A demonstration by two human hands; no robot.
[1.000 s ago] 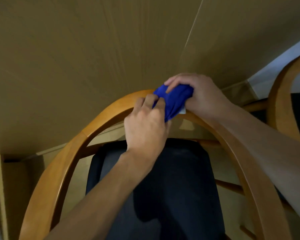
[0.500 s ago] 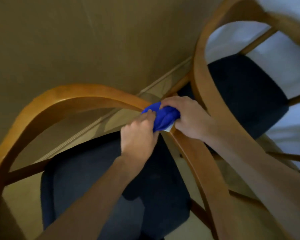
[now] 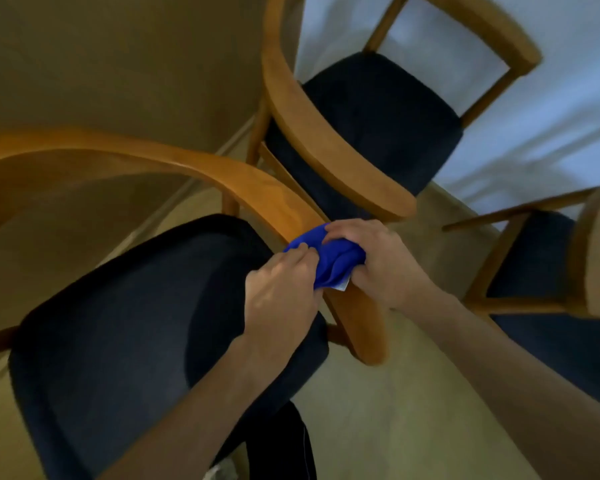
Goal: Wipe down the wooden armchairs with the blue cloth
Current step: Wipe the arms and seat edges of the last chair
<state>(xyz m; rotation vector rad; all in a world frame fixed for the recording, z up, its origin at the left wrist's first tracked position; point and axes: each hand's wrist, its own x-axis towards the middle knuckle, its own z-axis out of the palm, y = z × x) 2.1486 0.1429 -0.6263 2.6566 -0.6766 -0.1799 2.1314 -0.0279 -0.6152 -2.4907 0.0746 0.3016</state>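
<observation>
Cloth (image 3: 329, 261) slid down armrest (image 3: 257, 192), fingers (image 3: 302, 251) pinching.

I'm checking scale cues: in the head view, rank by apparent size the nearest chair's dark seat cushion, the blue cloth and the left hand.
1. Dark seat cushion, but nearest the camera.
2. Left hand.
3. Blue cloth, partly covered by both hands.

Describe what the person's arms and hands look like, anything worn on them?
Both forearms are bare up to the frame edge: no sleeves in view. The left hand and right hand wear no gloves, and no rings, watch or wristband show. Motion blur softens finer detail.
</observation>
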